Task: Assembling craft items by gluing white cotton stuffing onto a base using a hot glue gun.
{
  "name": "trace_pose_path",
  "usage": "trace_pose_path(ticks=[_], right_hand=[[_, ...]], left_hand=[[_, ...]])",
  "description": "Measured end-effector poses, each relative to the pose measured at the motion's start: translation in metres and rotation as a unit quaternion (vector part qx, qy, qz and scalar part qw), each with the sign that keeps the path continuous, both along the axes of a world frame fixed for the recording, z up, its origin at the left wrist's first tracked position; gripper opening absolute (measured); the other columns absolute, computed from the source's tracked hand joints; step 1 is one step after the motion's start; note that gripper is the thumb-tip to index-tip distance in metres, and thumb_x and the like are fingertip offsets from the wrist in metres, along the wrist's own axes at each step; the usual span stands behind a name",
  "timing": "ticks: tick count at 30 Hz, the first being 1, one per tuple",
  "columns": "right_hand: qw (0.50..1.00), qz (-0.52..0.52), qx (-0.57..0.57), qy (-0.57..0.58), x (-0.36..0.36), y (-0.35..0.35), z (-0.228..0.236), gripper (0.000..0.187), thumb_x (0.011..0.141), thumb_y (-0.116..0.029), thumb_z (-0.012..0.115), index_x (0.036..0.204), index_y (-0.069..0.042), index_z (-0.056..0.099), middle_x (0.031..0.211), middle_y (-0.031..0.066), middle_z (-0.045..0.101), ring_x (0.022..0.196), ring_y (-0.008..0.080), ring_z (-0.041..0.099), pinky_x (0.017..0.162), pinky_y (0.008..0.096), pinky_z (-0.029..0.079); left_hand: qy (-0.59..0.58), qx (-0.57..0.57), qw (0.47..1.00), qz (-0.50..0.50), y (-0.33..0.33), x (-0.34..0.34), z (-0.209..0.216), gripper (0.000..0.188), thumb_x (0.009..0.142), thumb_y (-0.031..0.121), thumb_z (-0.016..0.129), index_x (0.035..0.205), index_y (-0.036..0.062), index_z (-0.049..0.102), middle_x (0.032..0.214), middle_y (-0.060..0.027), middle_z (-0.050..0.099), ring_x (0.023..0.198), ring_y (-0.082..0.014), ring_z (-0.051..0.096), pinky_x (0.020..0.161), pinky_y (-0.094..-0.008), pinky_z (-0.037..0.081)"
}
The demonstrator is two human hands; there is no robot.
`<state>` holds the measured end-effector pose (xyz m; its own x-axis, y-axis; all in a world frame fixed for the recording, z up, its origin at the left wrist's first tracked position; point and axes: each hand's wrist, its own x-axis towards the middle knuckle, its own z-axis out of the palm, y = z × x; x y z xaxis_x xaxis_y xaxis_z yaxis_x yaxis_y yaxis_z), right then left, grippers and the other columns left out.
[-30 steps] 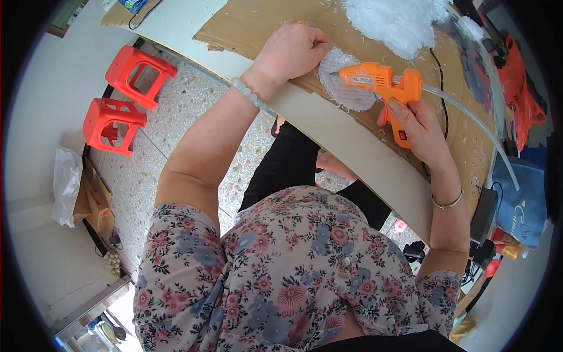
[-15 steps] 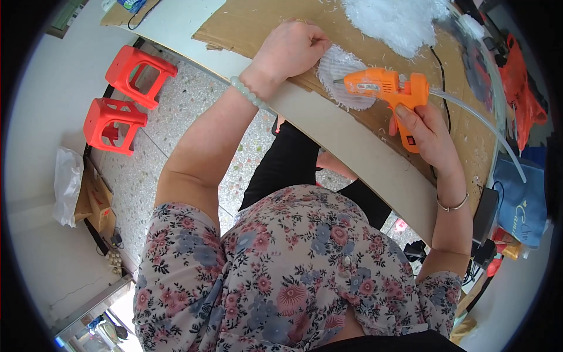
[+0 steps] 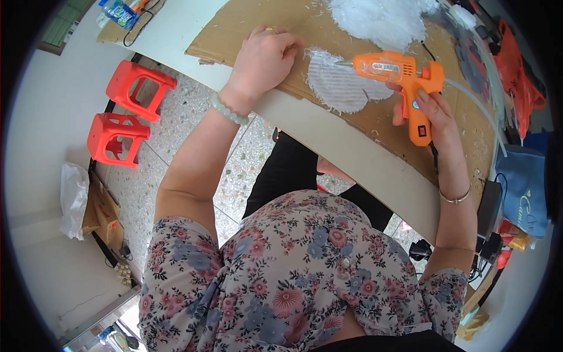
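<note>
My right hand (image 3: 438, 120) grips an orange hot glue gun (image 3: 390, 69) by its handle, with the nozzle pointing left. A clear glue stick (image 3: 478, 97) trails from the gun's back end. Under the nozzle, a white ribbed fabric piece (image 3: 337, 85) with frayed edges lies on the brown cardboard (image 3: 246, 29). To the left of this piece, my left hand (image 3: 265, 58) is held over the cardboard with its fingers curled together. What its fingertips hold, if anything, is hidden.
A heap of white fluffy strips (image 3: 381, 23) lies at the far side of the cardboard. A bottle (image 3: 120, 13) stands at the table's far left. Two red stools (image 3: 141, 88) are on the floor at left. A red plastic bag (image 3: 516, 76) and a blue bag (image 3: 522, 188) are at right.
My left hand has drawn back to the left, away from the white fabric piece, baring more of it. The glue gun has shifted slightly up and right. The view has also shifted a little.
</note>
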<state>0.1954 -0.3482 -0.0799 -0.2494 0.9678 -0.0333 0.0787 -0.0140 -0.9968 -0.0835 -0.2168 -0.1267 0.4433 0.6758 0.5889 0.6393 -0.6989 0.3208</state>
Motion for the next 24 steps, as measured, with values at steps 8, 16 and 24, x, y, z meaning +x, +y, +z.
trace_pose_path(ticks=[8,16,24], right_hand=[[0.975,-0.052,-0.007,0.218,-0.008,0.012,-0.020,0.048,0.097,-0.033,0.045,0.127,0.003,0.049,0.108,0.0138,0.063,0.095,0.0184,0.061,0.087,0.0320,0.048],[0.957,-0.121,-0.028,0.263,-0.010,0.014,-0.020,0.046,0.099,-0.032,0.040,0.130,0.002,0.045,0.108,0.0128,0.061,0.099,0.0190,0.060,0.093,0.0388,0.048],[0.948,-0.111,-0.012,0.298,-0.010,0.013,-0.027,0.046,0.100,-0.030,0.040,0.130,0.004,0.045,0.121,0.0152,0.059,0.101,0.0228,0.062,0.090,0.0357,0.051]], left_hand=[[0.003,-0.009,0.999,-0.051,-0.012,0.007,0.009,0.008,0.074,0.010,0.069,0.082,0.0090,0.071,0.079,-0.0080,0.067,0.086,-0.0295,0.059,0.086,-0.0425,0.046],[0.005,-0.027,0.993,-0.112,-0.009,0.022,0.009,0.006,0.074,0.010,0.069,0.080,0.0070,0.071,0.077,-0.0095,0.067,0.084,-0.0289,0.059,0.087,-0.0410,0.045],[-0.120,-0.149,0.981,-0.037,0.007,0.003,0.026,0.013,0.084,0.015,0.065,0.087,0.0042,0.070,0.084,-0.0089,0.067,0.083,-0.0292,0.057,0.077,-0.0358,0.048]])
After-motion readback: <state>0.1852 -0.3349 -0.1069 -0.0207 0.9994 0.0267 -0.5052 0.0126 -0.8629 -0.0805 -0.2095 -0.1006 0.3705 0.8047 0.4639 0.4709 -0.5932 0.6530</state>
